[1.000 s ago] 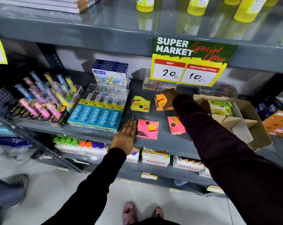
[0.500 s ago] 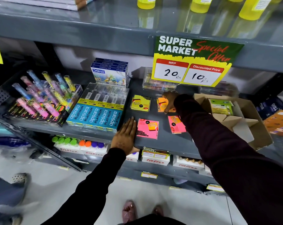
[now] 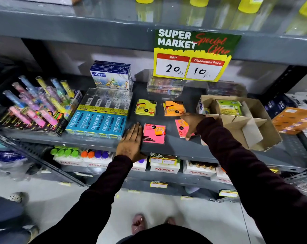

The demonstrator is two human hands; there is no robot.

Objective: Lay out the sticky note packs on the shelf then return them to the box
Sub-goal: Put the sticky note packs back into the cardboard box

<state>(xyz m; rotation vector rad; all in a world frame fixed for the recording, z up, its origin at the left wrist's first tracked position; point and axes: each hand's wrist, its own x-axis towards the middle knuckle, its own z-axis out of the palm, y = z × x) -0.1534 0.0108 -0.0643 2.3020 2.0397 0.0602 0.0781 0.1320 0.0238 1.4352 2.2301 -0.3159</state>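
Observation:
Four sticky note packs lie on the grey shelf: a yellow pack and an orange pack at the back, a pink pack at the front, and a second pink pack to its right. My right hand covers that second pack's right side, thumb at its near edge, fingers closed on it. My left hand rests flat and open on the shelf's front edge, just left of the first pink pack. The cardboard box with dividers stands to the right, and a green pack sits in its back compartment.
Blue Apsara pencil boxes lie directly left of my left hand, with a rack of coloured pens beyond. A Doms box and clear cases stand at the back. A price sign hangs from the upper shelf. Orange boxes lie right of the cardboard box.
My right hand has drawn back from the orange pack at the rear to the right-hand pink pack at the front. My left hand has stayed flat on the shelf edge.

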